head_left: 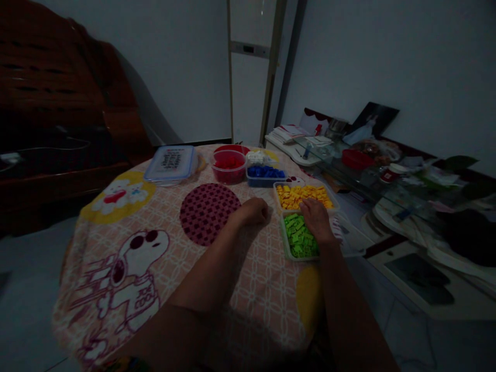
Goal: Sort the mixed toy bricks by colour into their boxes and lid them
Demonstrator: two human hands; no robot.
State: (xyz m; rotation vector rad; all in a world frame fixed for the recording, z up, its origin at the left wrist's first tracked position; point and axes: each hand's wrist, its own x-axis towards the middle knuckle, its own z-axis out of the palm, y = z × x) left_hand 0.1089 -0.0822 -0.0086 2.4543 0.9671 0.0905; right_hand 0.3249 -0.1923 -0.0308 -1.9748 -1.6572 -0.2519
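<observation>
My left hand (254, 211) is curled into a fist above the tablecloth, left of the brick boxes. Whatever it may hold is hidden by the fingers. My right hand (316, 219) reaches across a box of green bricks (299, 237), its bent fingertips down at the near edge of the yellow bricks (290, 197). Those fingers are drawn together, and I cannot make out what is between them. The yellow and green bricks sit in adjoining clear plastic containers.
Farther back stand a tub of red bricks (229, 166), a box of blue bricks (265, 175) and a pile of white bricks (258, 157). A blue-rimmed lidded container (170, 163) lies at left, near a dark red round mat (209, 214). A cluttered glass table (333, 160) adjoins at right.
</observation>
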